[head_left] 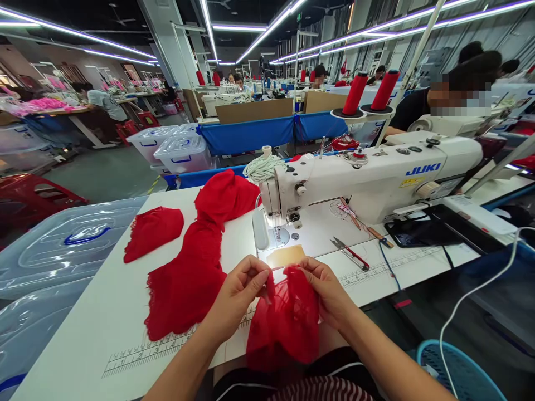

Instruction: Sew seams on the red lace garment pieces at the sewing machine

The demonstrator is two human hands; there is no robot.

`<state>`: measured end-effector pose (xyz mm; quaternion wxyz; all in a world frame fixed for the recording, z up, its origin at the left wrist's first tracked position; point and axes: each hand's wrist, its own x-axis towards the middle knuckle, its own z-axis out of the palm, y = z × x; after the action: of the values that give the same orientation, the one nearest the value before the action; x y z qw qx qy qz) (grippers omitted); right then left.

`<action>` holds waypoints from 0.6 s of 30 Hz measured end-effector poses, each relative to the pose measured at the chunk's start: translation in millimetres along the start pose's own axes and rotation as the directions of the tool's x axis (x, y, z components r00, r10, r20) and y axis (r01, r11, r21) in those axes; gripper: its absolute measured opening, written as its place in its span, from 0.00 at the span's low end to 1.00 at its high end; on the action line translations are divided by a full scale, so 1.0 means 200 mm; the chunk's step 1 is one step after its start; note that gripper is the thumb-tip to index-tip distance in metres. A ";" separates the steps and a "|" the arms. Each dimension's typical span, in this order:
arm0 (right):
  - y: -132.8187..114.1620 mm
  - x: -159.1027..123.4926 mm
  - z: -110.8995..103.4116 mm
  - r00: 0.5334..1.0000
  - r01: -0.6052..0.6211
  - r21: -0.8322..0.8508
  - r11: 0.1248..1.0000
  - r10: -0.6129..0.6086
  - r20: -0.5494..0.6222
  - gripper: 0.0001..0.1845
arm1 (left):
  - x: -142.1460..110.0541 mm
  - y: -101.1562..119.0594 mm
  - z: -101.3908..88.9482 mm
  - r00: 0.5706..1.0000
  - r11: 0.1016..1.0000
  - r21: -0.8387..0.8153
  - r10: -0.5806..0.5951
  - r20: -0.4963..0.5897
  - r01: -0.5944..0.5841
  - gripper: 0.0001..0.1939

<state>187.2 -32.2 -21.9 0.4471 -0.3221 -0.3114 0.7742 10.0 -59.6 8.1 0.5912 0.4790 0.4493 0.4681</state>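
At the lower centre of the frame, a thin red cloth (pixel 303 317) hangs between both hands, its folds running together so that its full shape is hard to make out. The blue basket (pixel 460 362) at lower right is cut off by the bottom edge. The left hand (pixel 242 287) reaches in from lower left, thumb and forefinger pinched shut on the cloth's upper edge, the other fingers curled. The right hand (pixel 324 287) slants in from lower right, thumb and forefinger closed on another upper edge, its remaining fingers partly hidden.
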 end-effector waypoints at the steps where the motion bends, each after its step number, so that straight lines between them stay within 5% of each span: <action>1: 0.00 0.00 0.00 1.000 -0.014 0.013 1.000 0.014 0.015 0.20 | 0.01 0.00 0.00 0.999 0.999 0.010 -0.030 0.022 0.030 0.13; 8: 0.01 -0.01 0.02 0.995 0.008 -0.154 0.988 0.008 0.104 0.19 | 0.06 0.00 0.01 0.972 0.959 0.216 -0.210 0.104 0.184 0.17; 14: -0.03 -0.02 0.03 0.980 -0.076 -0.307 0.949 0.128 0.151 0.23 | 0.06 -0.03 0.01 0.991 0.890 0.452 0.103 -0.080 -0.056 0.10; 18: -0.02 -0.01 0.04 0.997 -0.048 -0.431 0.901 0.073 0.041 0.21 | 0.05 -0.07 0.01 0.976 0.788 0.600 0.211 -0.054 -0.137 0.06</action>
<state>184.5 -33.8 -13.9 0.3321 -0.4004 -0.4763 0.7089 15.7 -51.7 -5.2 0.3385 0.6505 0.5608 0.3843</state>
